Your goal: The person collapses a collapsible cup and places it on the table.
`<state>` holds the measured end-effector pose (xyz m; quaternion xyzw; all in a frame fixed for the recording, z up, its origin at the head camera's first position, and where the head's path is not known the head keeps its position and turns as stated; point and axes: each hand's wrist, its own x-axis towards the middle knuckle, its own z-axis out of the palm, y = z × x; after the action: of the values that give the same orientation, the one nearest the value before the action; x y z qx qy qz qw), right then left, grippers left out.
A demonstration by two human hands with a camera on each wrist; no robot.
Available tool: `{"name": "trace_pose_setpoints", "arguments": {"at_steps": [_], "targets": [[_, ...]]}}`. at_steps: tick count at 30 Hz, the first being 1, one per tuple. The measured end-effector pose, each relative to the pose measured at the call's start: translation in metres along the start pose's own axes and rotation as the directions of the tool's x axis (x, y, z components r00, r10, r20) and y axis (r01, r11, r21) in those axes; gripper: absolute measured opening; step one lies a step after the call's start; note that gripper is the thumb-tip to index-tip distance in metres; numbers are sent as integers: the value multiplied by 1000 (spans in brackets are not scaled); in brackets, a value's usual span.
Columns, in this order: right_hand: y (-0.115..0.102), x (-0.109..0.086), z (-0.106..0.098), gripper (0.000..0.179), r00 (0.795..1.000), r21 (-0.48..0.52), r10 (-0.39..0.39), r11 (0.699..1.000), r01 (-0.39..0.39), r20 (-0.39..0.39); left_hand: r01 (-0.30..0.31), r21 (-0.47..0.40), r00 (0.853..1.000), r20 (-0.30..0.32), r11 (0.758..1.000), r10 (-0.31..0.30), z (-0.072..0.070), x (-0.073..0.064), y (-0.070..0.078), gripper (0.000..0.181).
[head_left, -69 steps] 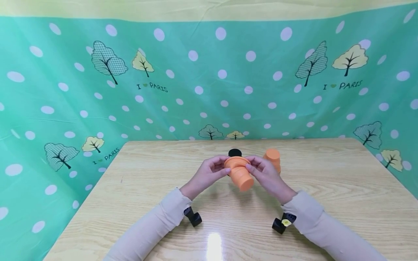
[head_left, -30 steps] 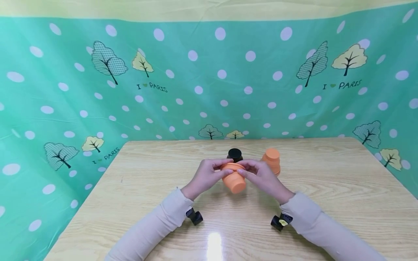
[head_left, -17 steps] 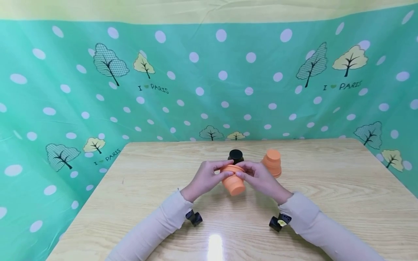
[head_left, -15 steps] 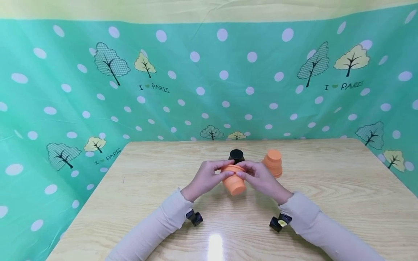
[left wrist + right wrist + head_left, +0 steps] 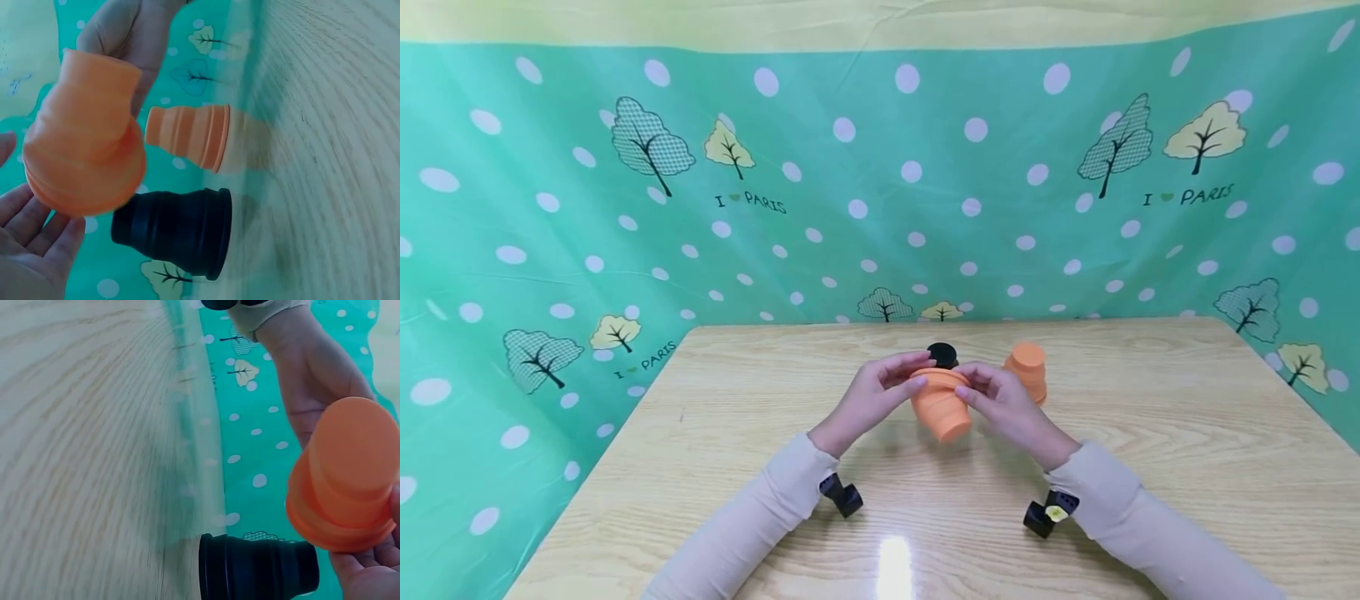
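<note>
An orange collapsible cup (image 5: pixel 942 406), its ringed wall bent askew, hangs over the table between my hands, base toward me and wide rim away. My right hand (image 5: pixel 1009 408) pinches the rim, thumb on the near side and fingers behind. At the rim's other side is my left hand (image 5: pixel 871 398), fingers nearly straight; in the left wrist view its fingertips (image 5: pixel 74 230) are at the rim and its thumb stands a little apart from the cup. Beyond the held cup, a black collapsible cup (image 5: pixel 172 232) stands upside down. A second orange cup (image 5: pixel 1027 371) stands inverted to its right.
The wooden table (image 5: pixel 775 367) reaches back to a green dotted cloth (image 5: pixel 820 167) with printed trees. Small black wrist cameras (image 5: pixel 848 500) hang below both sleeves.
The held cup, drawn toward me and then raised slightly again, now bends askew. My left fingers have loosened and lifted from the rim. The black cup and the other orange cup stay put.
</note>
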<state>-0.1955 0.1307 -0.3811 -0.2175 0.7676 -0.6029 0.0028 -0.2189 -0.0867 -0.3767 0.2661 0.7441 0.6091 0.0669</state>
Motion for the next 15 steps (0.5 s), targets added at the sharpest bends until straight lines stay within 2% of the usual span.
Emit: {"name": "trace_pose_setpoints", "arguments": {"at_steps": [3, 10, 15], "targets": [[1, -1, -3, 28, 999, 67, 19, 998, -17, -29, 37, -56, 999, 7, 998, -37, 0, -1, -1, 44], [4, -1, -4, 33, 997, 250, 56, 967, -42, -49, 19, -86, 1000, 3, 996, -19, 7, 0, 0, 42], [3, -1, -4, 35, 997, 294, 51, 955, -34, -50, 26, -83, 999, -33, 996, -29, 10, 1, 0, 40]]}}
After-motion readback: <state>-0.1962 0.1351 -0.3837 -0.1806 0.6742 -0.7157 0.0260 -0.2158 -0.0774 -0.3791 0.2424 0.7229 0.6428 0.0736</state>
